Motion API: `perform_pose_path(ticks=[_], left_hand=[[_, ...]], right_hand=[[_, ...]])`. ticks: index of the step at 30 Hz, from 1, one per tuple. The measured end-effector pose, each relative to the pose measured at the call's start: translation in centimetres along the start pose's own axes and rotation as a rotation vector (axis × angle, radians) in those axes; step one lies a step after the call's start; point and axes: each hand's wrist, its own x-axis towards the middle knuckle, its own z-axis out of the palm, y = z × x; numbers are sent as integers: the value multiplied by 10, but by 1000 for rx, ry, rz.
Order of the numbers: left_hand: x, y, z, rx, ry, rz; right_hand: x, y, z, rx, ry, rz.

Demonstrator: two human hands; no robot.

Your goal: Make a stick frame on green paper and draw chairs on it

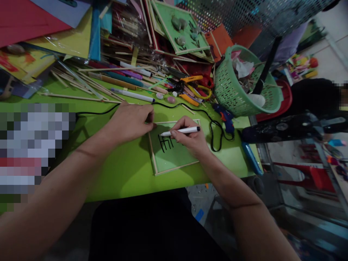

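Observation:
A green card [176,159] edged with thin wooden sticks lies flat on the table, several black strokes drawn on its upper left part. My right hand [190,139] is closed around a white marker [186,131] with a black end. The marker's tip points left, at the top of the drawn strokes; whether it touches the card I cannot tell. At the card's upper left corner rests my left hand [132,121], its thumb tip by the stick edge. There is a gap between that thumb and the bent index finger, and the other fingers are partly hidden.
Behind the card lie pens, loose wooden sticks [73,96] and orange-handled pliers [191,78]. A black cord [185,104] runs to a blue glue gun [227,117]. A green basket [231,81] stands at right; a framed green picture [170,25] leans at the back.

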Motion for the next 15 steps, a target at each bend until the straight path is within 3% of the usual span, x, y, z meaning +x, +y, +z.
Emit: perform_pose_path(ticks=[15], left_hand=[[-1, 2, -2, 0, -11, -9]], right_hand=[[0, -3, 2, 6, 3, -5]])
